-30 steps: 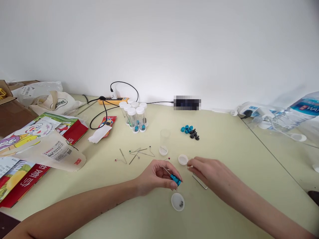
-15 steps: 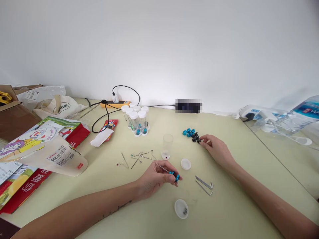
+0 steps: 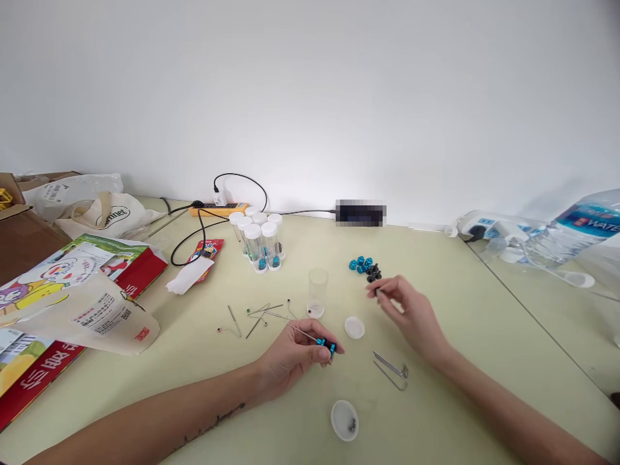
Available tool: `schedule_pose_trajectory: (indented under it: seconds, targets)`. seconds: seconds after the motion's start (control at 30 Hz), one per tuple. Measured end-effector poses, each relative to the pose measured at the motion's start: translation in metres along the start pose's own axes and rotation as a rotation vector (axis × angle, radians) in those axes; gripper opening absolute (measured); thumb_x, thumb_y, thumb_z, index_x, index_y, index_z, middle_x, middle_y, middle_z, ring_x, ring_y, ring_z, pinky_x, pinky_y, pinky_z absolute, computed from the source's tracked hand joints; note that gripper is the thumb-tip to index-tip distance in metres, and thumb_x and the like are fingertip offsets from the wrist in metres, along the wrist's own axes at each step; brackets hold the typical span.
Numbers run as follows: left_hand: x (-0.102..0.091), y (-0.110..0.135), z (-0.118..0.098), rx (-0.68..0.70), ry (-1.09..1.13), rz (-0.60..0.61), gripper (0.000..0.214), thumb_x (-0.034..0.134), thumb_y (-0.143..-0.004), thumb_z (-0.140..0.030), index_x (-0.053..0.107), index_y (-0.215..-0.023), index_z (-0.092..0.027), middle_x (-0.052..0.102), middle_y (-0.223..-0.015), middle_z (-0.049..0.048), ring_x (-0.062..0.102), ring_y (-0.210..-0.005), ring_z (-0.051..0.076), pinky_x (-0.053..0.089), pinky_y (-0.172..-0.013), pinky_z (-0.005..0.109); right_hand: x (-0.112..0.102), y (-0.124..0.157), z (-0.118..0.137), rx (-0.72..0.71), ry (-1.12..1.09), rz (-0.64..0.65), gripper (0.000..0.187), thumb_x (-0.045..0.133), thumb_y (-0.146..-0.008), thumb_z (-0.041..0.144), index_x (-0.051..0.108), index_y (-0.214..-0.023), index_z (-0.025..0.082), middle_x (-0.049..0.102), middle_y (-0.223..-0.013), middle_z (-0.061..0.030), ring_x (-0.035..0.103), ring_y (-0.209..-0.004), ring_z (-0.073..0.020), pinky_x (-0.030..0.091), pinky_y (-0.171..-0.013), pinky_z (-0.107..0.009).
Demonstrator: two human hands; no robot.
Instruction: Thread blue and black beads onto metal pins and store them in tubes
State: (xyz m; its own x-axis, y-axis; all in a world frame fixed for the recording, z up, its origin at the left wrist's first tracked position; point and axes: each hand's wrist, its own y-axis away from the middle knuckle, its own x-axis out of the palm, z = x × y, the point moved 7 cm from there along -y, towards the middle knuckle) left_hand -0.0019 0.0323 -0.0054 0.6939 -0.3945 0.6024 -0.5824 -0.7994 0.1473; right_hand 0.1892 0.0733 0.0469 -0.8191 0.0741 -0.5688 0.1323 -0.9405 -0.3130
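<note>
My left hand (image 3: 295, 355) pinches a thin metal pin (image 3: 303, 333) with small blue beads (image 3: 325, 343) threaded at its near end, just above the pale green table (image 3: 460, 323). My right hand (image 3: 407, 310) is raised a little over the table, its fingertips pinched on a small black piece (image 3: 377, 290) close to the pile of black pieces (image 3: 372, 274) and blue beads (image 3: 360, 264). An open clear vial (image 3: 318, 292) and its white cap (image 3: 354, 327) stand between the hands.
Loose pins (image 3: 256, 313) lie left of the vial. Capped vials (image 3: 256, 239) cluster at the back. A white dish (image 3: 344, 420) with tiny parts sits near me, metal hex keys (image 3: 391, 369) to its right. Boxes and bags (image 3: 72, 284) fill the left; a water bottle (image 3: 576, 232) lies at the right.
My right hand reached out to the black pile, pinched a piece there and has drawn back a little toward me. My left hand kept hold of the beaded pin.
</note>
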Motion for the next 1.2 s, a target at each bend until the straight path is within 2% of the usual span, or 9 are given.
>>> schedule_pose_trajectory:
  seconds: [0.1, 0.17, 0.33, 0.6, 0.73, 0.87, 0.93, 1.1, 1.2]
  targets:
    - [-0.001, -0.002, 0.000, 0.024, 0.042, 0.002, 0.021, 0.081, -0.062, -0.015, 0.068, -0.078, -0.013, 0.067, -0.078, 0.0054, 0.054, -0.061, 0.008, 0.038, -0.059, 0.020, 0.034, 0.025, 0.027, 0.038, -0.270, 0.147, 0.012, 0.050, -0.091, 0.029, 0.053, -0.082, 0.021, 0.061, -0.093, -0.0039, 0.059, -0.075, -0.0141, 0.047, -0.065, -0.027]
    - [-0.002, -0.002, 0.000, 0.043, 0.055, -0.006, 0.023, 0.082, -0.060, -0.015, 0.067, -0.077, -0.014, 0.066, -0.076, 0.0036, 0.053, -0.059, 0.008, 0.037, -0.057, 0.020, 0.050, 0.040, 0.037, 0.074, -0.417, 0.184, 0.014, 0.049, -0.092, 0.029, 0.059, -0.086, 0.021, 0.059, -0.088, -0.0033, 0.057, -0.067, -0.0126, 0.045, -0.060, -0.026]
    - [-0.007, -0.001, -0.002, 0.055, 0.039, -0.066, 0.021, 0.081, -0.061, -0.015, 0.066, -0.076, -0.014, 0.066, -0.076, 0.0034, 0.054, -0.060, 0.008, 0.037, -0.058, 0.020, 0.066, 0.052, 0.028, 0.234, -0.608, 0.188, 0.020, 0.053, -0.090, 0.033, 0.067, -0.083, 0.020, 0.052, -0.083, -0.0018, 0.054, -0.059, -0.0101, 0.047, -0.058, -0.026]
    - [-0.013, 0.000, -0.001, 0.046, 0.039, -0.139, 0.021, 0.078, -0.064, -0.011, 0.070, -0.083, -0.016, 0.066, -0.087, 0.0014, 0.063, -0.070, 0.010, 0.046, -0.073, 0.023, 0.077, 0.052, 0.022, 0.326, -0.685, 0.302, 0.011, 0.057, -0.086, 0.028, 0.066, -0.088, 0.022, 0.052, -0.074, 0.0012, 0.050, -0.058, -0.0094, 0.043, -0.055, -0.024]
    - [-0.018, 0.001, 0.002, -0.014, 0.027, -0.181, 0.023, 0.078, -0.065, -0.012, 0.071, -0.087, -0.015, 0.070, -0.080, 0.0031, 0.066, -0.074, 0.013, 0.047, -0.076, 0.023, 0.073, 0.049, 0.019, 0.299, -0.666, 0.263, 0.014, 0.058, -0.085, 0.029, 0.069, -0.085, 0.022, 0.050, -0.082, -0.0004, 0.050, -0.059, -0.0088, 0.045, -0.056, -0.024]
    - [-0.018, 0.001, 0.002, -0.038, 0.027, -0.195, 0.022, 0.079, -0.065, -0.012, 0.072, -0.086, -0.014, 0.070, -0.078, 0.0036, 0.067, -0.072, 0.013, 0.049, -0.075, 0.023, 0.074, 0.052, 0.013, 0.367, -0.708, 0.246, 0.013, 0.053, -0.086, 0.027, 0.062, -0.094, 0.022, 0.054, -0.074, 0.0001, 0.053, -0.060, -0.0114, 0.046, -0.057, -0.026]
    - [-0.017, 0.000, 0.003, -0.041, 0.018, -0.196, 0.021, 0.078, -0.064, -0.011, 0.071, -0.084, -0.013, 0.070, -0.078, 0.0036, 0.067, -0.071, 0.014, 0.049, -0.075, 0.024, 0.074, 0.054, 0.012, 0.391, -0.723, 0.224, 0.008, 0.055, -0.084, 0.021, 0.059, -0.091, 0.022, 0.055, -0.071, 0.0015, 0.052, -0.060, -0.0112, 0.046, -0.056, -0.025]
    - [-0.013, 0.000, 0.004, -0.054, -0.019, -0.159, 0.021, 0.079, -0.063, -0.009, 0.070, -0.081, -0.012, 0.071, -0.078, 0.0038, 0.068, -0.070, 0.015, 0.051, -0.075, 0.027, 0.068, 0.053, 0.023, 0.201, -0.667, 0.181, 0.005, 0.061, -0.079, 0.017, 0.061, -0.079, 0.021, 0.051, -0.081, 0.0000, 0.050, -0.061, -0.0098, 0.045, -0.052, -0.023]
    - [-0.013, 0.001, 0.002, -0.039, 0.004, -0.146, 0.018, 0.077, -0.065, -0.009, 0.069, -0.081, -0.012, 0.071, -0.079, 0.0045, 0.068, -0.072, 0.015, 0.051, -0.075, 0.025, 0.069, 0.055, 0.023, 0.186, -0.626, 0.182, 0.006, 0.063, -0.079, 0.018, 0.059, -0.080, 0.022, 0.050, -0.080, 0.0008, 0.048, -0.061, -0.0097, 0.045, -0.052, -0.022]
